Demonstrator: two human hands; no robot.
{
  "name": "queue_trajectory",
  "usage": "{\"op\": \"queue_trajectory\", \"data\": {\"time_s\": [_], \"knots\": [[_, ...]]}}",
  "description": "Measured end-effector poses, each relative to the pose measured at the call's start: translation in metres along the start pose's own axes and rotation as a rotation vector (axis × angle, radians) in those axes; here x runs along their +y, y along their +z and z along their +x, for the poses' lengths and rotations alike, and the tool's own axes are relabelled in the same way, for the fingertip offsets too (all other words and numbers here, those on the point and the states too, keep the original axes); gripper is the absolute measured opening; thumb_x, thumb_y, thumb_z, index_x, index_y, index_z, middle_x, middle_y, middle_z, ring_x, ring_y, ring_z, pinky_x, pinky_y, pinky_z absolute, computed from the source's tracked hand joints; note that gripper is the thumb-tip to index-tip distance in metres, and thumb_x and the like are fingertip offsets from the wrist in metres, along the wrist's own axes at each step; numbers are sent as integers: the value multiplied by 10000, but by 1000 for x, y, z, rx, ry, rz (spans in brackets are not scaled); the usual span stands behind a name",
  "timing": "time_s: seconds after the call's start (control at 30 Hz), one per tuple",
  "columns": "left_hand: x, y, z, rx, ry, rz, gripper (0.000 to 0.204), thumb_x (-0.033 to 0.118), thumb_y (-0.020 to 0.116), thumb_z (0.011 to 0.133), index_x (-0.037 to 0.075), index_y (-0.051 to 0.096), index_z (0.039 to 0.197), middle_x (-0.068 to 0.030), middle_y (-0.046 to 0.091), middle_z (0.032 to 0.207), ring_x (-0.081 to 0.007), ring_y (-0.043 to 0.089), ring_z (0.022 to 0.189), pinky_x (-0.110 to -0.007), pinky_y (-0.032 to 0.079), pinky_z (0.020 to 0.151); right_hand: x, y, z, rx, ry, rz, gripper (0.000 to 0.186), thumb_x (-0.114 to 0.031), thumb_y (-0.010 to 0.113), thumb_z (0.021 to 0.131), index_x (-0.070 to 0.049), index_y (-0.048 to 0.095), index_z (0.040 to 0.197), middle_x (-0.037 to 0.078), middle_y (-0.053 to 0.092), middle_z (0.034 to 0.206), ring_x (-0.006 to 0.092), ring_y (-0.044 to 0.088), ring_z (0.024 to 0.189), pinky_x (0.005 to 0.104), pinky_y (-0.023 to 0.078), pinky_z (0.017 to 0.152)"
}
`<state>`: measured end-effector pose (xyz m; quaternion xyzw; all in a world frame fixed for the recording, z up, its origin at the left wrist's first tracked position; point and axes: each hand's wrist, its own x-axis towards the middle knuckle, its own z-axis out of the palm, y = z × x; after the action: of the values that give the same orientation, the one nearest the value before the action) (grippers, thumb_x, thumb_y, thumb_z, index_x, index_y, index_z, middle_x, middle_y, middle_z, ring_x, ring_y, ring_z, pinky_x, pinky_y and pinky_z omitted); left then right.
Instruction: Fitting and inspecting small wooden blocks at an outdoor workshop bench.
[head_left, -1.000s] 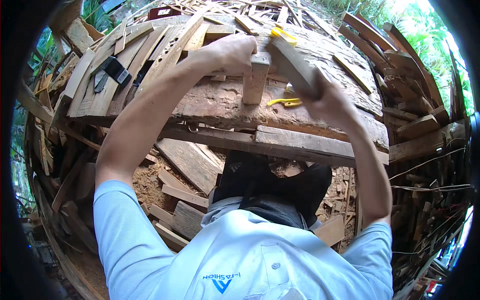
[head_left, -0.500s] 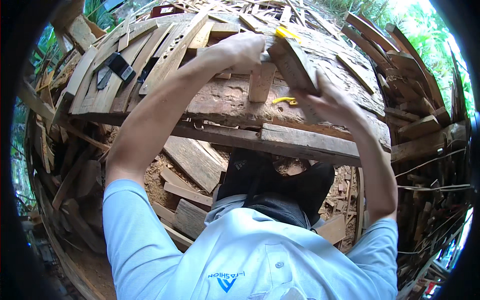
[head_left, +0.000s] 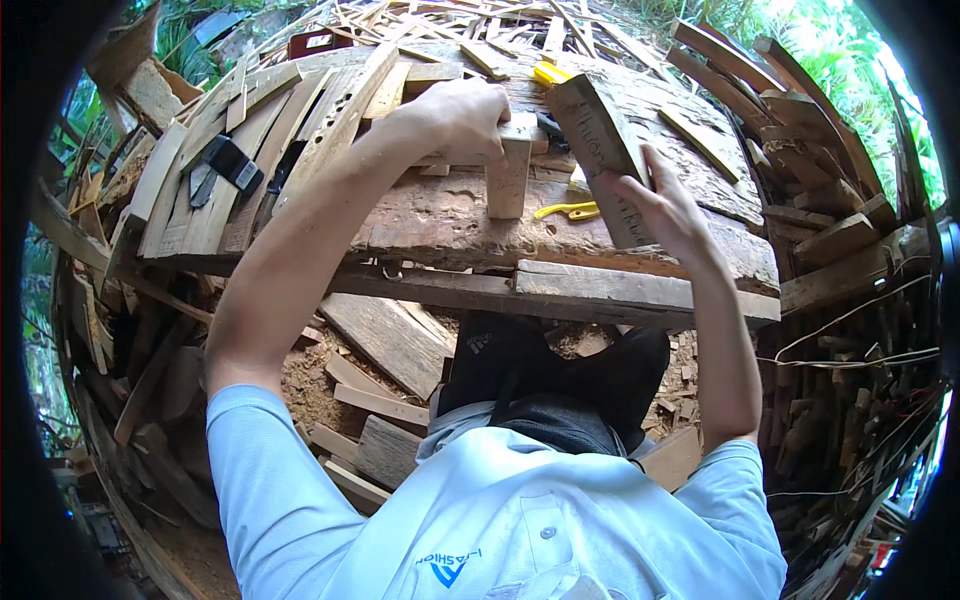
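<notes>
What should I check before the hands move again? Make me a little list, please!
1. Board held: ok, the right hand has the dark board.
2. Left hand close to the pale block: ok, it is curled beside it.
3. Left hand's grip firm: cannot tell, hidden from this view.
4. Yellow handle out of the way: not ok, it lies between block and board.
5. Black box apart: ok, off to the left.

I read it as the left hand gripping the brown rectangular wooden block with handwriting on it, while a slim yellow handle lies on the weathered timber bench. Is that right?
No, the side is wrong: the head view shows the right hand gripping the brown rectangular wooden block with handwriting. The slim yellow handle does lie on the weathered timber bench.
</notes>
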<state>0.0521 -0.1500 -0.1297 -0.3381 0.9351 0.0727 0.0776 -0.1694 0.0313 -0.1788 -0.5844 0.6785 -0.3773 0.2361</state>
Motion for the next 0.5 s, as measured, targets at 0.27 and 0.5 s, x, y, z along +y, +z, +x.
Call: {"op": "queue_trajectory", "data": {"time_s": [0.27, 0.5], "knots": [[15, -4, 12, 21, 42, 86, 552, 400, 866, 770, 145, 753, 1247, -137, 756, 1159, -269, 716, 1087, -400, 550, 983, 5, 30, 23, -117, -32, 1100, 541, -305, 668, 992, 17, 535, 1407, 220, 688, 1300, 237, 725, 931, 377, 612, 838], [11, 3, 7, 79, 59, -63, 631, 438, 872, 698, 141, 753, 1242, -160, 740, 1178, -298, 713, 1085, -404, 564, 954, 23, 71, 40, -21, -117, 971, 509, -159, 691, 960, -44, 502, 1418, 111, 689, 1259, 163, 668, 1084, 330, 550, 960]]}}
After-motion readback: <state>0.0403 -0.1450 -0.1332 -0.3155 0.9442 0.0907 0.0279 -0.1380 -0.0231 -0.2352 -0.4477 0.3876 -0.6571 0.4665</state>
